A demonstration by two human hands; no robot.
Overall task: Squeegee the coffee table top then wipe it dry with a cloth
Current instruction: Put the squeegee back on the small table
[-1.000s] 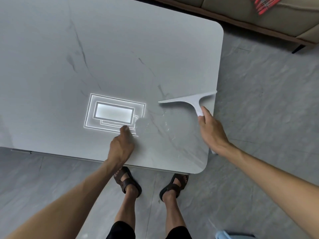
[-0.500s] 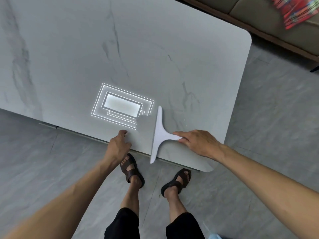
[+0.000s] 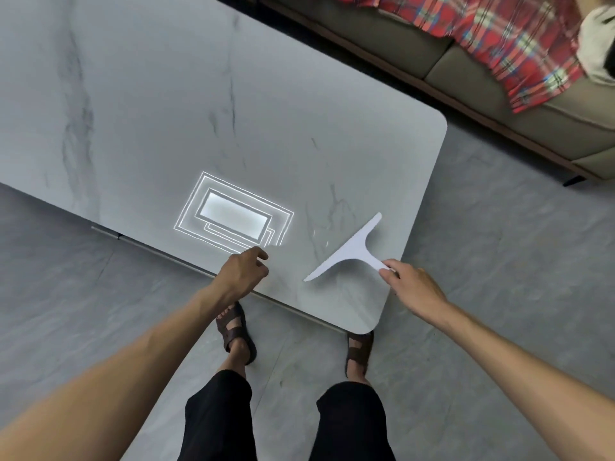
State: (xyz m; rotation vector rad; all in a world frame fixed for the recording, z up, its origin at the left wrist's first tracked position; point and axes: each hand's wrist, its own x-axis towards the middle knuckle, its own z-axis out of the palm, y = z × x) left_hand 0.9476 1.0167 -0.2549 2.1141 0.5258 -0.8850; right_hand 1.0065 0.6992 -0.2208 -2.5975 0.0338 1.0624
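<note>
A grey marble-look table [image 3: 159, 104] fills the view from above, a sofa [image 3: 386, 34] draped with a red plaid blanket [image 3: 519, 41] beyond its far edge. A person in dark sandals stands at the near right corner, both hands at the tabletop. The left hand [image 3: 241, 273] rests at the near edge, fingers loosely curled and holding nothing. The right hand [image 3: 414, 289] pinches the end of the handle of a white squeegee [image 3: 352, 251], which lies on the top near that corner. Its blade runs on a diagonal from near-left to far-right, with the handle pointing back at the right hand, clearly the nearer of the two. Faint wet streaks [image 3: 319, 236] show just left of the blade, so the squeegee stage looks unfinished. No wiping cloth is in sight.
</note>
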